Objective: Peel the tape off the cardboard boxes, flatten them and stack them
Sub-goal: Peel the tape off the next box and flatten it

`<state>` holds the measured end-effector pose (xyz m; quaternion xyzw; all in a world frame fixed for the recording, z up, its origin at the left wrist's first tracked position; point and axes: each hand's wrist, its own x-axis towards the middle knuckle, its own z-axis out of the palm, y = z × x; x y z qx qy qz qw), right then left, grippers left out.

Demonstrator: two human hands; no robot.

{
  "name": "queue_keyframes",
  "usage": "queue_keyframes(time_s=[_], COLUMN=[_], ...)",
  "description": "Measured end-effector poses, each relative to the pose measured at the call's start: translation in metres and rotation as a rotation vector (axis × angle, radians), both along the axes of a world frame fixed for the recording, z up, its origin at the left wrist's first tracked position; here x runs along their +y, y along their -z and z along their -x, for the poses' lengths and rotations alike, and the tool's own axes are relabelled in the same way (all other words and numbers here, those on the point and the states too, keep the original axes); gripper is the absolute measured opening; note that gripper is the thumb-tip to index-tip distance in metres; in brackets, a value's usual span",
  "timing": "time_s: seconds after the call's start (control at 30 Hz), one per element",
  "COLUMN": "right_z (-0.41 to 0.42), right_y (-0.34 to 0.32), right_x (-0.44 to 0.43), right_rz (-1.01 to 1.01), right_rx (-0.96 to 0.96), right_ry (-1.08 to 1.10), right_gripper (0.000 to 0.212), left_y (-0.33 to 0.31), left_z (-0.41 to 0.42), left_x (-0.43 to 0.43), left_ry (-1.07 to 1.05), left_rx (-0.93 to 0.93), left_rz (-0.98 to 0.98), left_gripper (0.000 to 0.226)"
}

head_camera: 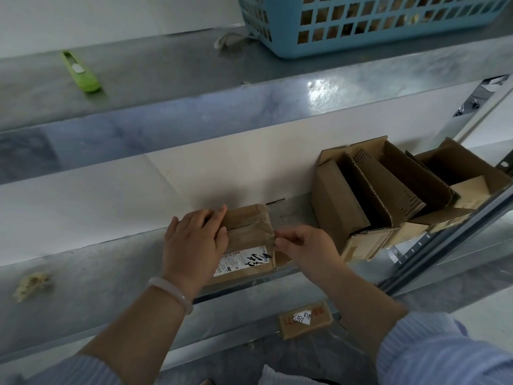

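We press our left hand (194,240) flat, fingers together, on the sealed box (247,237) to hold it down on the shelf (83,273). At the box's right edge our right hand (308,248) pinches thumb and forefinger on the tape (273,235), likely to start peeling. Opened boxes (361,195) stand right of it.

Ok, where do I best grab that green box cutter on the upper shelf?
Pinch the green box cutter across its long sides, mid-body by the white slider, coming from above. It lies flat on the upper shelf with open space around it, and its body is narrow. Which end holds the blade I cannot tell, so keep off the tips.
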<state>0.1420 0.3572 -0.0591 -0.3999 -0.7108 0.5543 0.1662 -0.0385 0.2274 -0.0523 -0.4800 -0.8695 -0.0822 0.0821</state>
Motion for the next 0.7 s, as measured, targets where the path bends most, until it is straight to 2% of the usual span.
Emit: queue_keyframes(time_s=[0.13,0.23,0.33,0.53,0.7], right_z=[0.0024,0.007,0.008,0.009,0.0071], right_y=[0.0004,0.0008,0.003,-0.0011,0.0001], right_x=[0.0015,0.0061,0.0092,0.0065,0.002], right_rz=[-0.065,-0.04,0.128,0.347,0.252], right_rx=[-0.015,-0.044,0.021,0.158,0.137], right_ry=[0.019,-0.001,0.011,0.071,0.063], right_gripper=[0.012,0.012,0.004,0.006,0.01], left_y=[-0.0002,-0.0009,-0.0009,-0.0011,-0.0016], left_z=[-0.0004,-0.0004,-0.0001,0.0005,0.0004], left_x=[-0.0002,-0.0003,-0.001,0.0001,-0.0012], left_ry=[0.008,0.008,0.011,0.012,0.018], left_rx=[-0.003,-0.001,-0.003,-0.001,0.004], left_rz=[-0.013,-0.02,-0.022,-0.019,-0.013], left_gripper=[0.055,0.055,0.055,0.054,0.053])
